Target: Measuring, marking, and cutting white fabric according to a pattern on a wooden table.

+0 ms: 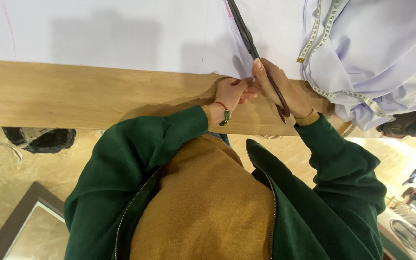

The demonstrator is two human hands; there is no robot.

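Pinching white fabric (121, 38) taut with left hand (232, 94), right hand (278, 89) gripping scissors (253, 50) along table (73, 96) edge.

left hand (231, 94) pinching, right hand (278, 89) gripping

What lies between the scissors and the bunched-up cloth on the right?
In the head view, a measuring tape hangs between the scissors and the bunched cloth.

Wooden table (73, 96) spans 9 to 3 o'clock; 1 yellow measuring tape (321, 33) drapes a bunched lilac garment (381, 53) at 2 o'clock; black bag (39, 139) on the floor at 9 o'clock.
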